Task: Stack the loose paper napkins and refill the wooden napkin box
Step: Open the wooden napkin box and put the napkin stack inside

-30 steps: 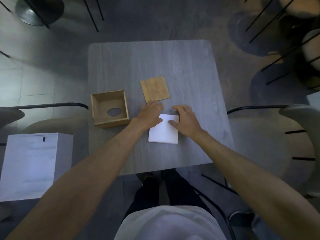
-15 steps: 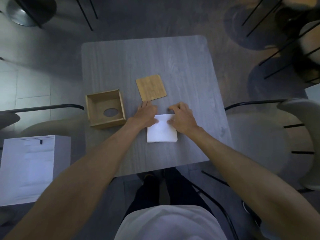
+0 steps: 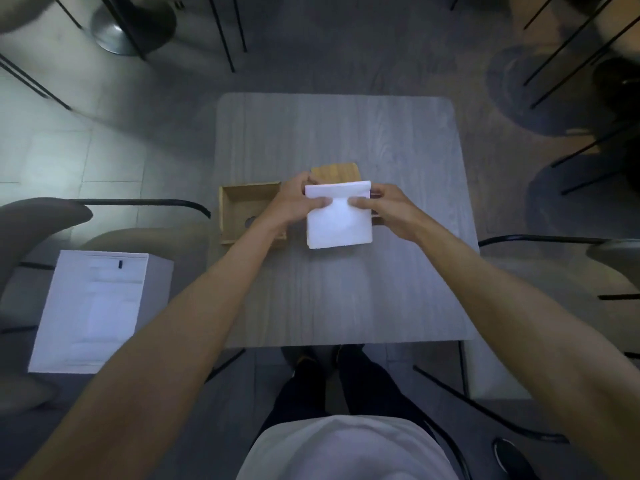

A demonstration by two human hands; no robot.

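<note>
While the person stands at the near edge of the grey table (image 3: 339,299), white shirt and dark trousers at the bottom of view, both bare arms reach fwd over the tabletop. Around mid-table the two hands meet on the napkin stack (image 3: 339,225). L hand (image 3: 294,206) grips its left side and R hand (image 3: 391,209) grips its right side. Each thumb presses on the white top face near the far edge, w/ the other fingers curled round behind. So both hands are clamped on the stack, neither one loose. The stack is squared up and tilted, its thick far edge raised toward the viewer. Its near edge may be resting on the table, but I can't tell from this angle.

Just left of the stack, partly under the L wrist, sits the wooden box (image 3: 249,188), open side up and w/ no napkins in it. An oval hole shows in its floor. Right behind the stack a flat wooden lid (image 3: 334,172) lies on the table, mostly hidden by the napkins.

Off to the left, below table level, a white carton (image 3: 93,306) sits beside a chair (image 3: 41,216). Another chair (image 3: 616,247) stands to the right. Further back, a round metal base (image 3: 114,32) and thin black legs sit on the floor.
</note>
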